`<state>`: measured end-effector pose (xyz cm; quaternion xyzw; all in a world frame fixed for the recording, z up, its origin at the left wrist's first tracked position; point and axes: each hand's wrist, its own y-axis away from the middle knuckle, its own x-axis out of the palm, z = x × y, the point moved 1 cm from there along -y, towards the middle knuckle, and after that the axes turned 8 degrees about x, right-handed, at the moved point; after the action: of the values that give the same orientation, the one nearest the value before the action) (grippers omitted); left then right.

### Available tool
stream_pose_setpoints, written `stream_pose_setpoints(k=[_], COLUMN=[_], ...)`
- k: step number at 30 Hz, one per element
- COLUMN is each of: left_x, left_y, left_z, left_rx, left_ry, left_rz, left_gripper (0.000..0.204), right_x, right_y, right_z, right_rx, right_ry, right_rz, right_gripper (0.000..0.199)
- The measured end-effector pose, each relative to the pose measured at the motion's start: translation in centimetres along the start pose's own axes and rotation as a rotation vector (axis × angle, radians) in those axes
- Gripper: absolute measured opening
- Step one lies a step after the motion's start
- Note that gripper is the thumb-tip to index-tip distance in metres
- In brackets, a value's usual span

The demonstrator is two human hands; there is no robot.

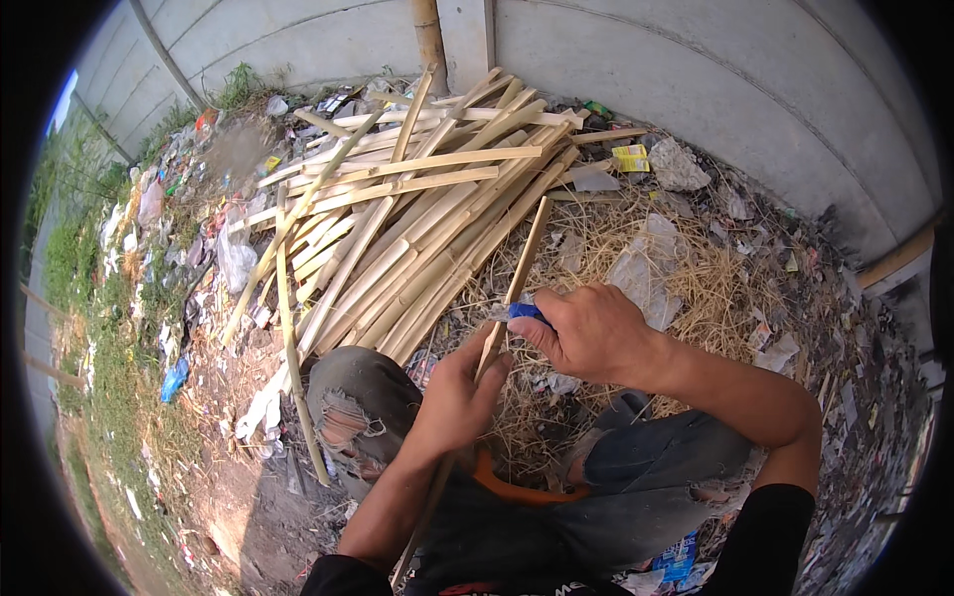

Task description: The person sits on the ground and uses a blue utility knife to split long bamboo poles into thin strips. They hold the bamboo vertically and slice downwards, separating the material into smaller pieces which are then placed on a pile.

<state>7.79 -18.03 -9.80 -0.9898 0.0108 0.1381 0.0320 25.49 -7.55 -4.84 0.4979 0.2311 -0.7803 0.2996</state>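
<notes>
My left hand (pixel 463 397) is closed around a long bamboo strip (pixel 528 248), which runs slantwise from between my legs up toward the pile ahead. In my right hand (pixel 601 333) is a blue-handled knife (pixel 528 313), gripped just above the left hand. Its handle lies against the strip, and most of the blade is hidden by the fingers and the strip. Just beyond my hands, a large heap of split bamboo strips (pixel 437 233) lies crisscrossed on the ground. Thin curled bamboo shavings (pixel 711 293) are scattered to the right of the strip.
A grey concrete wall (pixel 686 60) curves behind the heap, with a bamboo post (pixel 428 45) against it. Litter and grass (pixel 109 328) cover the left side. A stone chunk (pixel 678 165) sits at the far right. Something orange (pixel 512 485) shows between my bent legs.
</notes>
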Motion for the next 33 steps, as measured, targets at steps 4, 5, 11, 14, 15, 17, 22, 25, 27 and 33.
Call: stream_pose_setpoints(k=[4, 5, 11, 14, 15, 17, 22, 25, 27, 33], left_x=[-0.5, -0.7, 0.1, -1.2, -0.9, -0.4, -0.4, 0.0, 0.1, 0.5], left_y=[0.2, 0.4, 0.3, 0.7, 0.7, 0.9, 0.7, 0.7, 0.6, 1.0], left_z=[0.6, 0.3, -0.2, -1.0, -0.7, -0.3, -0.7, -0.1, -0.2, -0.4], left_rx=[0.019, -0.003, -0.042, -0.187, -0.151, -0.08, -0.095, -0.026, -0.031, 0.026], left_ry=[0.039, 0.077, 0.138, 0.065, 0.046, 0.008, -0.003, -0.09, -0.104, -0.039], left_rz=[-0.029, -0.022, 0.03, 0.033, 0.021, -0.004, -0.05, -0.059, -0.03, -0.004], left_gripper=[0.016, 0.016, 0.02, 0.042, 0.042, 0.043, 0.046, 0.047, 0.045, 0.044], right_x=[0.2, -0.6, -0.2, -2.5, -2.4, -1.4, -1.9, -1.8, -0.2, -4.6], right_y=[-0.5, -1.4, 0.9, -2.0, -1.8, -0.9, -1.2, -1.1, 0.4, -2.6], right_z=[0.4, -0.5, 0.2, -1.2, -1.4, -1.5, -0.4, -1.8, -0.4, -6.7], right_rx=[-0.026, -0.005, -0.05, 0.128, 0.102, 0.048, 0.03, 0.1, 0.01, 0.202], right_ry=[0.033, 0.03, 0.064, -0.007, -0.025, -0.061, 0.027, -0.082, 0.075, -0.122], right_rz=[-0.086, -0.153, -0.088, -0.152, -0.154, -0.157, -0.125, -0.181, -0.109, -0.321], right_gripper=[0.054, 0.053, 0.053, 0.052, 0.052, 0.05, 0.051, 0.052, 0.055, 0.055])
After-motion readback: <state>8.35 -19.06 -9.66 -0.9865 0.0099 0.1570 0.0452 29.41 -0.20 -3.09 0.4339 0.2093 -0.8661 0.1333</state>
